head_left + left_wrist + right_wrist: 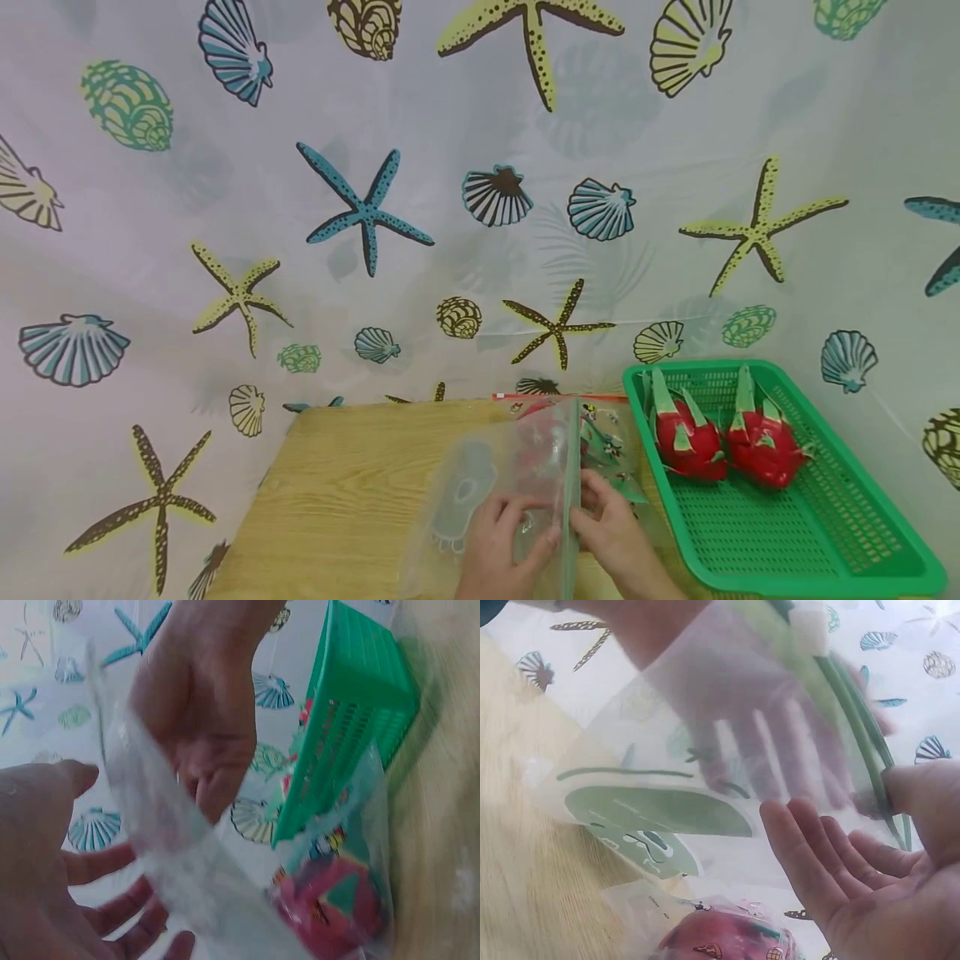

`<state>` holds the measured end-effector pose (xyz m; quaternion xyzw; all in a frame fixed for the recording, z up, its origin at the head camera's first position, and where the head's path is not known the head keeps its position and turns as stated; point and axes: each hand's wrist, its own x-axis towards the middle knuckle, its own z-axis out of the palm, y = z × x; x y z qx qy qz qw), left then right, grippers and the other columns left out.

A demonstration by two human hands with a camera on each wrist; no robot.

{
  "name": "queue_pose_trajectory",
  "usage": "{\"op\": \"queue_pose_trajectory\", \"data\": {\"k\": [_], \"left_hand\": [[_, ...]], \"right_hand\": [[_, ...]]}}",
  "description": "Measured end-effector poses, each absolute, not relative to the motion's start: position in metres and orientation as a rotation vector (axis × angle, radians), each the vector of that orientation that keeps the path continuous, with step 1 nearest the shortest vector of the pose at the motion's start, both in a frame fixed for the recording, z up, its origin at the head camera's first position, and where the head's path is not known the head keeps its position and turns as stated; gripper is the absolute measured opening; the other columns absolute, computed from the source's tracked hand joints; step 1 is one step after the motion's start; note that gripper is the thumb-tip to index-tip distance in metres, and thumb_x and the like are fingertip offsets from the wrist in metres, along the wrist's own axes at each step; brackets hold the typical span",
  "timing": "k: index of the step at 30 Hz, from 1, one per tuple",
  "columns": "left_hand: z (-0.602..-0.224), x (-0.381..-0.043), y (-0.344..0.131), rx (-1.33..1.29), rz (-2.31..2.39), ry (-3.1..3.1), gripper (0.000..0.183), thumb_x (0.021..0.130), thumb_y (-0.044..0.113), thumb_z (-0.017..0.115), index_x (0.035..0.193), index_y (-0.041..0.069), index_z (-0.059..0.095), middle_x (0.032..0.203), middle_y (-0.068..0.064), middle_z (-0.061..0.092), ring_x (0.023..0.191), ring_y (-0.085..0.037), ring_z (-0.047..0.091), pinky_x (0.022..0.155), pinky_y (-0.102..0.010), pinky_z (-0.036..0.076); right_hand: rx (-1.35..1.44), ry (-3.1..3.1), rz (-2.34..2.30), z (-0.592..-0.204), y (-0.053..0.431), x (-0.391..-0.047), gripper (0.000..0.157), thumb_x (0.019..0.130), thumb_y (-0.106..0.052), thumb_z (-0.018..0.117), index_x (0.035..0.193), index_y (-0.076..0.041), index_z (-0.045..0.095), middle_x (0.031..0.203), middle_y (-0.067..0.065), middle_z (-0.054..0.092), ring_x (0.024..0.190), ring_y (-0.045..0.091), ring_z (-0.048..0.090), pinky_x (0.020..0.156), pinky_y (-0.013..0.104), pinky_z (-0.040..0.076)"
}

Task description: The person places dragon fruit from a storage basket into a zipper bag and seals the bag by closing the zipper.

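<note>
A translucent zip bag (465,483) with a pale green printed shape stands tilted between my two hands. In the right wrist view, its green zip strip (855,712) carries a white slider (808,630). My right hand (618,533) pinches the strip's edge, thumb on one side, other fingers extended. My left hand (498,546) is at the opposite face; in the left wrist view its thumb and fingers are spread apart, and through the film its fingers look straight. Behind the bag lies a clear printed bag (611,433) with a red zip, holding a dragon fruit (330,907).
To the right stands a green plastic basket (780,542) with two red dragon fruits, one at its left (686,442) and another dragon fruit (765,442) beside it. The wooden table (330,492) meets a hanging sheet (420,108) printed with starfish and shells.
</note>
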<state>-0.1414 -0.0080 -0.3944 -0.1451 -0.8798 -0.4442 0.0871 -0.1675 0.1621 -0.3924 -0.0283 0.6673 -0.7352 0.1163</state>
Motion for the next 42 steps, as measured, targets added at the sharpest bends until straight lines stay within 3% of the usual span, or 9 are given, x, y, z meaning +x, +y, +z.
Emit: {"op": "queue_pose_trajectory", "data": {"k": [5, 11, 18, 24, 29, 31, 35, 39, 42], "left_hand": [[-0.383, -0.144, 0.001, -0.308, -1.444, -2.787, 0.05, 0.088, 0.058, 0.065, 0.121, 0.022, 0.057, 0.103, 0.01, 0.054, 0.083, -0.003, 0.054, 0.07, -0.022, 0.046], [-0.386, -0.15, -0.01, -0.334, -1.635, -2.715, 0.03, 0.097, 0.034, 0.061, 0.116, 0.011, 0.06, 0.084, 0.005, 0.061, 0.059, 0.003, 0.053, 0.056, -0.019, 0.048], [-0.389, -0.156, -0.026, -0.092, -1.74, -2.634, 0.014, 0.095, 0.021, 0.064, 0.102, 0.01, 0.06, 0.08, 0.002, 0.059, 0.051, -0.004, 0.055, 0.048, -0.021, 0.05], [-0.388, -0.158, -0.039, 0.009, -1.778, -2.61, 0.019, 0.093, 0.024, 0.068, 0.085, 0.009, 0.058, 0.071, 0.001, 0.058, 0.049, -0.009, 0.058, 0.047, -0.024, 0.051], [-0.385, -0.158, -0.048, 0.051, -1.583, -2.596, 0.023, 0.09, 0.021, 0.07, 0.072, 0.014, 0.059, 0.061, 0.005, 0.057, 0.049, -0.005, 0.055, 0.049, -0.02, 0.048], [-0.384, -0.159, -0.051, 0.049, -1.448, -2.6, 0.021, 0.09, 0.018, 0.069, 0.072, 0.017, 0.058, 0.062, 0.007, 0.057, 0.053, -0.002, 0.053, 0.051, -0.019, 0.046], [-0.385, -0.161, -0.053, -0.023, -1.319, -2.566, 0.012, 0.087, 0.007, 0.065, 0.087, 0.018, 0.061, 0.081, 0.008, 0.061, 0.066, 0.0, 0.056, 0.056, -0.018, 0.048], [-0.388, -0.161, -0.049, -0.161, -1.481, -2.489, 0.022, 0.084, -0.004, 0.061, 0.098, 0.013, 0.063, 0.093, 0.0, 0.063, 0.071, -0.002, 0.06, 0.054, -0.02, 0.055], [-0.388, -0.162, -0.045, -0.236, -1.705, -2.448, 0.014, 0.087, -0.002, 0.065, 0.095, 0.009, 0.065, 0.092, -0.006, 0.065, 0.068, -0.004, 0.063, 0.055, -0.024, 0.058]], "right_hand": [[-0.159, 2.025, -2.033, -0.392, 0.16, -0.167, 0.05, 0.097, -0.016, 0.062, 0.139, 0.0, 0.04, 0.127, 0.028, 0.059, 0.104, 0.031, 0.068, 0.072, 0.039, 0.059], [-0.185, 2.025, -2.009, -0.394, 0.168, -0.168, 0.051, 0.1, -0.02, 0.06, 0.14, 0.003, 0.041, 0.122, 0.026, 0.063, 0.089, 0.024, 0.069, 0.061, 0.041, 0.06], [-0.066, 2.113, -1.977, -0.397, 0.187, -0.17, 0.045, 0.1, -0.011, 0.057, 0.137, 0.008, 0.042, 0.093, 0.012, 0.064, 0.063, 0.022, 0.062, 0.057, 0.04, 0.06], [0.16, 2.385, -1.858, -0.4, 0.199, -0.173, 0.032, 0.092, 0.002, 0.059, 0.124, 0.001, 0.053, 0.083, 0.009, 0.052, 0.059, 0.022, 0.059, 0.049, 0.037, 0.056], [0.23, 2.5, -1.772, -0.401, 0.212, -0.172, 0.027, 0.092, 0.002, 0.058, 0.118, -0.001, 0.055, 0.08, 0.007, 0.05, 0.057, 0.02, 0.056, 0.049, 0.035, 0.054], [0.252, 2.505, -1.75, -0.403, 0.218, -0.171, 0.026, 0.094, -0.001, 0.057, 0.119, 0.001, 0.054, 0.08, 0.007, 0.051, 0.057, 0.021, 0.055, 0.05, 0.034, 0.054], [0.3, 2.507, -1.708, -0.406, 0.225, -0.169, 0.025, 0.096, -0.004, 0.055, 0.12, 0.001, 0.056, 0.079, 0.007, 0.055, 0.057, 0.021, 0.056, 0.052, 0.035, 0.053], [0.284, 2.507, -1.687, -0.408, 0.227, -0.167, 0.02, 0.1, -0.012, 0.055, 0.116, -0.001, 0.06, 0.075, 0.009, 0.058, 0.056, 0.021, 0.056, 0.052, 0.034, 0.052], [0.231, 2.495, -1.685, -0.407, 0.227, -0.168, 0.021, 0.1, -0.017, 0.057, 0.113, -0.001, 0.062, 0.075, 0.01, 0.059, 0.056, 0.021, 0.056, 0.052, 0.033, 0.053]]}}
